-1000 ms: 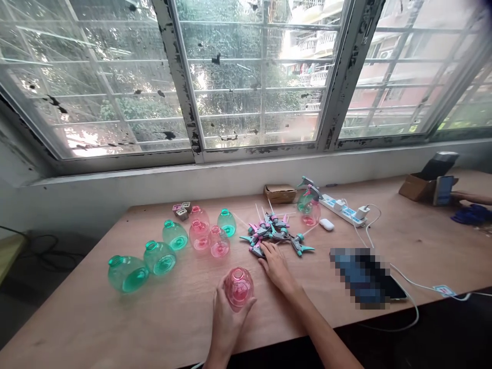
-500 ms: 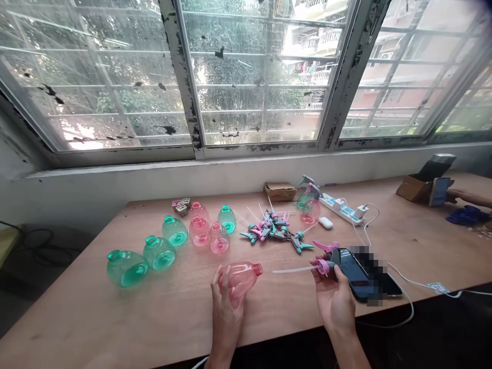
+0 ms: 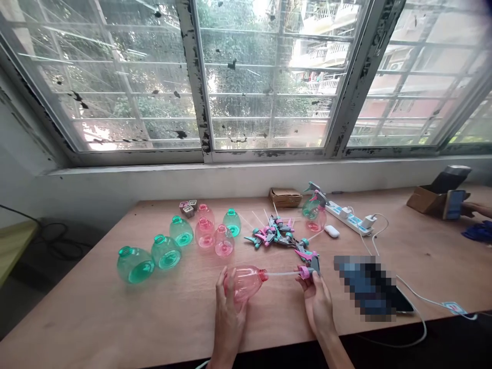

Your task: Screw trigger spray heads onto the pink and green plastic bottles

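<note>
My left hand [image 3: 229, 312] is wrapped round a clear pink bottle [image 3: 248, 282], tilted on its side with its neck pointing right. In my right hand [image 3: 317, 300] is a grey and pink spray nozzle [image 3: 310, 266], pinched near its pink collar. The nozzle's white dip tube [image 3: 284, 273] runs left, and its tip is at the mouth of the bottle. Behind my hands lies a pile of spray nozzles [image 3: 274, 233] in pink, teal and grey. Several green bottles [image 3: 166, 253] and pink bottles [image 3: 224, 242] stand to the left on the wooden table [image 3: 96, 318].
Two bottles with nozzles fitted [image 3: 315, 220] stand at the back, near a power strip [image 3: 348, 218] and a white mouse-like object [image 3: 331, 231]. A dark phone [image 3: 403, 302], partly pixelated, lies right of my hands among white cables. A cardboard box [image 3: 285, 197] sits by the wall. Another person's hand [image 3: 476, 209] shows far right.
My right hand has moved left with the spray nozzle, bringing the tube from apart to the bottle's mouth. The bottle now lies more level. The whole view has shifted slightly.
</note>
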`<state>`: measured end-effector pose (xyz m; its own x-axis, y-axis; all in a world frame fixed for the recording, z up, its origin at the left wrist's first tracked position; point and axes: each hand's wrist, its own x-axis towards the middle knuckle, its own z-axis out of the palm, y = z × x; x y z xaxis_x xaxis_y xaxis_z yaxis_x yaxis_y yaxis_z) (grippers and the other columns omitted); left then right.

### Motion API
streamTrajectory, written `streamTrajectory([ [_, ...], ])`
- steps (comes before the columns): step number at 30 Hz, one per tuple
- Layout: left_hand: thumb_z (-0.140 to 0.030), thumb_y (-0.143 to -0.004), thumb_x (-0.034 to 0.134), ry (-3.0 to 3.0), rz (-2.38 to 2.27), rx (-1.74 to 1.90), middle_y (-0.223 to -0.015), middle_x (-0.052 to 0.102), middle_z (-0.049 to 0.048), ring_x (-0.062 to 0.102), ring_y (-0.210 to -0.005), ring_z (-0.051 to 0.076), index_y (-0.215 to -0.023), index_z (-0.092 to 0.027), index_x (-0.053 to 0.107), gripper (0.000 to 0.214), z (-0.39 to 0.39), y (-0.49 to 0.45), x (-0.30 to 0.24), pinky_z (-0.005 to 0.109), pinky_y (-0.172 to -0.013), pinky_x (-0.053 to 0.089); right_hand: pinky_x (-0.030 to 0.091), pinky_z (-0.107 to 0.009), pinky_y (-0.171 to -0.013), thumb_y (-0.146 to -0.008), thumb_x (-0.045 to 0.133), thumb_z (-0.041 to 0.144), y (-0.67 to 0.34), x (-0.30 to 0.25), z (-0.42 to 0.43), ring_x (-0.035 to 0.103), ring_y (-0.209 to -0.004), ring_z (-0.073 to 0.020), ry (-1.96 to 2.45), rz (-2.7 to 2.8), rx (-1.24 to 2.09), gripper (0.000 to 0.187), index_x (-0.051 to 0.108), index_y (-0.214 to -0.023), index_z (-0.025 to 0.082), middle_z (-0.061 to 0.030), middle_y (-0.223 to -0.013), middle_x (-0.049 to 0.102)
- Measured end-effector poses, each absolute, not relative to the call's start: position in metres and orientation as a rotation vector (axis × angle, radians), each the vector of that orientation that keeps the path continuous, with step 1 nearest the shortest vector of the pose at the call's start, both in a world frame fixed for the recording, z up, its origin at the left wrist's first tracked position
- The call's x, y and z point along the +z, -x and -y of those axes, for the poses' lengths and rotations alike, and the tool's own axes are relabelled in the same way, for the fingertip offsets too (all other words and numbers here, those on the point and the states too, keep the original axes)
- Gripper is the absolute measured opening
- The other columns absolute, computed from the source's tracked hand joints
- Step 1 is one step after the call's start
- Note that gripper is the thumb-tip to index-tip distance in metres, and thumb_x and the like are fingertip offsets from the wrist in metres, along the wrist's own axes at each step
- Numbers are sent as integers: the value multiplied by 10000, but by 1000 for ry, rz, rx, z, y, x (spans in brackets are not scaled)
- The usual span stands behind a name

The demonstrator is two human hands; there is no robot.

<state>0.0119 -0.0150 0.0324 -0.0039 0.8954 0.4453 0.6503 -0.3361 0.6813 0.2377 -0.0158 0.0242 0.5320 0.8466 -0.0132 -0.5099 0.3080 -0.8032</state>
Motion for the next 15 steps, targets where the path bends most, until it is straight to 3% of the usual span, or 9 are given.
streamTrajectory([
  [3,-136,-902,508,-2093,-1617,1190,-1527,254,98,352,-1393,274,-1477,-329,229,667,17,-14,31,475,-1072,454,536,-279,-791,-889,643,465,-236,19,19,638,-926,-203,915,526,919,299,687,-1008,194,-33,-998,705],
  [8,-316,-898,579,-2257,-1510,1079,-1595,128,82,275,-1432,303,-1479,-365,219,686,20,-14,32,511,-1112,385,467,-249,-546,-844,702,487,-224,19,25,562,-557,-143,1090,889,1075,405,660,-1084,164,-37,-860,709],
  [12,-339,-928,519,-2091,-1445,1088,-1626,22,57,180,-1478,292,-1478,-359,219,627,23,-14,40,538,-1163,283,475,-266,-591,-819,745,446,-224,22,27,596,-619,-175,1056,997,1157,394,642,-1080,169,-34,-837,700],
  [15,-343,-917,537,-1858,-1392,1187,-1630,56,77,163,-1487,275,-1499,-345,117,718,22,-14,42,524,-1183,240,483,-270,-582,-767,799,416,-228,20,28,589,-609,-175,1039,991,1236,468,625,-1135,185,-14,-812,689],
])
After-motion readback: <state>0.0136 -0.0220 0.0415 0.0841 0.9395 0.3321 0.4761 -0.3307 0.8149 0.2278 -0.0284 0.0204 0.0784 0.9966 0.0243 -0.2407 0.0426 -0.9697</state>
